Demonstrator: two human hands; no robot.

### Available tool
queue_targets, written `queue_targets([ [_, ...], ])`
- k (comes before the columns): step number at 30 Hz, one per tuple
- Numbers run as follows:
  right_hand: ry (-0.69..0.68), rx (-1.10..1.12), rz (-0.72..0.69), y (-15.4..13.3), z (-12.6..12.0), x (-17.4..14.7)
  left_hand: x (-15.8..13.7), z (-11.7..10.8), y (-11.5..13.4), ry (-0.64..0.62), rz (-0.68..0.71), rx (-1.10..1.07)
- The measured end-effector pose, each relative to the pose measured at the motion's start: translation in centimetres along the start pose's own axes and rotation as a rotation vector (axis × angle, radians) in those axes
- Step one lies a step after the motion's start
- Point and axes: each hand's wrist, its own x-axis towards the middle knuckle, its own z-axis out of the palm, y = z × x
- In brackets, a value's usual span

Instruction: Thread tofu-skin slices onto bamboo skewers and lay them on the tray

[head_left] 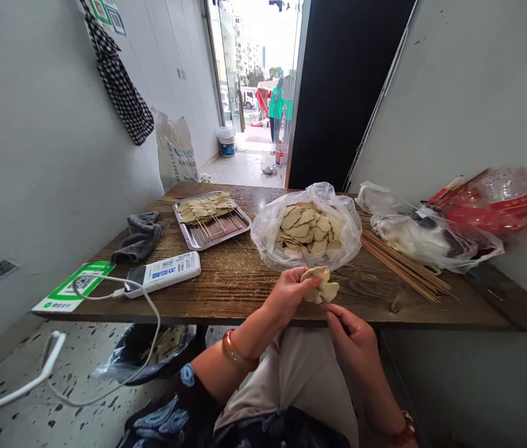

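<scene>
Over the table's front edge, my left hand (291, 289) is closed on a few thin, pale beige slices (321, 287) with rounded edges. A thin bamboo skewer (324, 305) runs into them from below, and my right hand (354, 336) pinches its lower end. Just beyond my hands sits a clear plastic bag (263, 239), its mouth spread wide around a heap of loose pale slices (307, 227). To the left, a metal tray (193, 239) bears several filled skewers (209, 208), their bare sticks towards me.
Bare bamboo skewers (403, 264) lie right of the bag, beside crumpled plastic bags (431, 236). On the left are a white device (170, 274) with a cable, a grey cloth (139, 239) and a green QR card (74, 289). A lined bin (151, 351) stands beneath the wooden table (244, 298).
</scene>
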Motion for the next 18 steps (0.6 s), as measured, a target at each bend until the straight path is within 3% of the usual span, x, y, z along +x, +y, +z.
queue_targets([
  [7,0.056,-0.035,-0.022,-0.1,-0.3,2.3,1.4,-0.6,2.0,-0.048,-0.058,0.159],
  [10,0.118,0.004,0.007,0.1,-0.1,3.8,3.0,-2.0,3.7,0.033,-0.026,0.214],
  [13,0.132,0.034,0.039,0.4,0.3,4.8,5.7,-4.1,4.9,0.131,0.101,0.34],
  [18,0.101,0.019,-0.003,1.0,0.5,5.0,11.1,-7.6,5.6,0.351,0.305,0.833],
])
